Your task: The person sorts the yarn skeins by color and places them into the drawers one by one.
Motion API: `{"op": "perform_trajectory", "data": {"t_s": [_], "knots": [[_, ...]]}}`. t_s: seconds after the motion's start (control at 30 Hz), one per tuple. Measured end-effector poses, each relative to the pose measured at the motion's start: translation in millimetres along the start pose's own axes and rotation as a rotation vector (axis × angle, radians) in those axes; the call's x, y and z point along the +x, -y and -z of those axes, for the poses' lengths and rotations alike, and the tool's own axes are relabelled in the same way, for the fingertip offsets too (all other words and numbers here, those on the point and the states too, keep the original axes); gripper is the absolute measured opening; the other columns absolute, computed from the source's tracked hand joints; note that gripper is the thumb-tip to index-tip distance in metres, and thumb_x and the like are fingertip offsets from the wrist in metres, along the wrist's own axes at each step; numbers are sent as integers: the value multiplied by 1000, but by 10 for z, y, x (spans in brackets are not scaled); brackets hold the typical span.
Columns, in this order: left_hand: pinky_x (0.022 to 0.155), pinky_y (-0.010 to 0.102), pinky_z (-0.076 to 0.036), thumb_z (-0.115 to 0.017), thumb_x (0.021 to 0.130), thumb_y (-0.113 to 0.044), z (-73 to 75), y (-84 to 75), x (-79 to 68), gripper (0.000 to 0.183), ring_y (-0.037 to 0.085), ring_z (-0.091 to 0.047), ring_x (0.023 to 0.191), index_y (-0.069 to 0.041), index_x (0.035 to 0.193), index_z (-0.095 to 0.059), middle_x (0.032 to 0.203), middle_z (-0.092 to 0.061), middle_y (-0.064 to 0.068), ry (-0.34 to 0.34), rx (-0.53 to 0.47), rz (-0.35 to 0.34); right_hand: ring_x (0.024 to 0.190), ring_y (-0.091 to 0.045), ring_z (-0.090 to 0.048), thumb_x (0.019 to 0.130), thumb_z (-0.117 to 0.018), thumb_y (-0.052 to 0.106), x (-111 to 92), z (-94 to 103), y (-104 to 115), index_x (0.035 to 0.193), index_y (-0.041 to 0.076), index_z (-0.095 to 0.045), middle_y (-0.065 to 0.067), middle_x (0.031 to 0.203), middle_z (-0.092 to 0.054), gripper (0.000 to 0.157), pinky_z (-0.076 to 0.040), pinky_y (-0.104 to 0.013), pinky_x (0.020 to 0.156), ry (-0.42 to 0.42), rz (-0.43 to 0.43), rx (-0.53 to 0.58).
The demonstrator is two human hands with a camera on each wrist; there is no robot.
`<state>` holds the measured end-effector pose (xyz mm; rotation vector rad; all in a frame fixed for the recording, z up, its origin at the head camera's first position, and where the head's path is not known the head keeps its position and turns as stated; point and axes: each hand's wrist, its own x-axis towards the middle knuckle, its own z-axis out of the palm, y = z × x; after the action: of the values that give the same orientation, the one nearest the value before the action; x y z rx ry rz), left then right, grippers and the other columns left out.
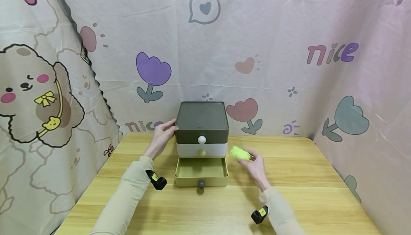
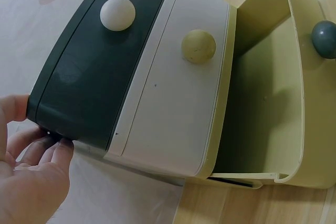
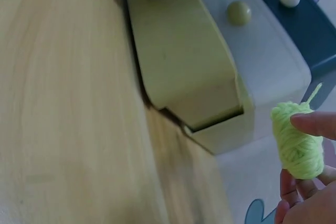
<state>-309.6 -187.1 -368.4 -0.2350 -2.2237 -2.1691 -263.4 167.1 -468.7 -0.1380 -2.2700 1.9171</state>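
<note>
A small drawer unit (image 1: 203, 115) stands on the table, its dark green top drawer (image 2: 79, 77) above a white middle drawer (image 2: 165, 87). The olive bottom drawer (image 1: 201, 181) is pulled out, and its visible inside holds nothing. My left hand (image 1: 162, 137) grips the unit's upper left edge, thumb at the top corner and curled fingers against the side. To the right of the unit, my right hand (image 1: 255, 165) pinches a small bright yellow-green yarn skein (image 1: 240, 153) between thumb and fingers. A loose strand (image 3: 315, 93) sticks out from the skein's end.
The unit rests on a wood-grain table (image 1: 282, 178). A printed cloth (image 1: 205, 56) hangs close behind it and along both sides. Round knobs stick out from the drawer fronts, including a dark one (image 1: 201, 184) on the pulled-out drawer.
</note>
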Motion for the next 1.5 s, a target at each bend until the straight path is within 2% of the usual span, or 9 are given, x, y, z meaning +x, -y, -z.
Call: {"op": "perform_trajectory", "data": {"t_s": [0.1,0.23,0.37,0.43,0.6,0.8,1.07,1.27,1.5], "knots": [[122,42,-30,-48,103,-5,0,5,8,54,30,-33,149,2,154,-32,165,-25,18,4,0,-5,103,-18,-60,80,-79,1,-59,-9,70,134,-5,-58,-24,130,-60,58,-52,-14,78,6,16,23],[123,43,-29,-48,103,-5,-1,8,14,55,31,-32,150,2,155,-32,166,-24,19,8,-4,-5,89,-8,-59,78,-79,0,-126,-32,130,129,-4,-62,-16,115,-67,53,-52,-16,73,25,41,30],[123,43,-29,-48,103,-5,-2,2,3,55,30,-32,150,2,155,-32,166,-24,18,5,-3,-1,78,-7,-56,77,-81,-1,-185,-66,173,127,-2,-64,-8,103,-69,53,-49,-17,68,74,68,10],[123,43,-29,-48,103,-5,-3,-1,-2,54,30,-32,150,2,155,-32,166,-24,18,5,-2,-2,75,-8,-55,76,-82,0,-208,-92,184,126,-1,-65,-8,100,-69,53,-48,-18,66,106,91,1],[123,44,-28,-48,103,-4,-6,-8,-3,55,31,-30,151,2,155,-32,166,-24,18,8,2,-4,75,-9,-54,74,-83,0,-259,-179,191,124,-1,-66,-14,98,-70,53,-47,-18,66,175,134,-19],[123,43,-29,-48,103,-4,-6,-6,-3,55,30,-33,149,1,155,-32,166,-25,16,4,8,3,79,-10,-55,73,-84,2,-301,-267,192,123,-2,-67,-16,99,-71,53,-45,-21,72,232,180,-48],[121,40,-32,-49,103,-6,-12,-23,-3,55,22,-40,143,-2,155,-34,166,-27,13,-2,31,17,83,-10,-56,70,-87,4,-297,-377,207,119,0,-70,-16,101,-71,51,-44,-22,76,254,209,-81],[123,43,-30,-48,102,-4,-12,-19,-6,55,28,-34,148,0,155,-32,166,-25,15,3,2,7,87,-12,-56,71,-87,6,-276,-448,208,116,3,-71,-14,101,-72,48,-45,-30,81,276,242,-137],[121,41,-32,-48,102,-3,-20,-25,-16,55,27,-36,146,0,155,-33,165,-27,15,-7,9,12,87,-10,-54,73,-87,11,-244,-508,160,117,4,-71,-13,100,-71,48,-44,-32,83,302,274,-170]]}}
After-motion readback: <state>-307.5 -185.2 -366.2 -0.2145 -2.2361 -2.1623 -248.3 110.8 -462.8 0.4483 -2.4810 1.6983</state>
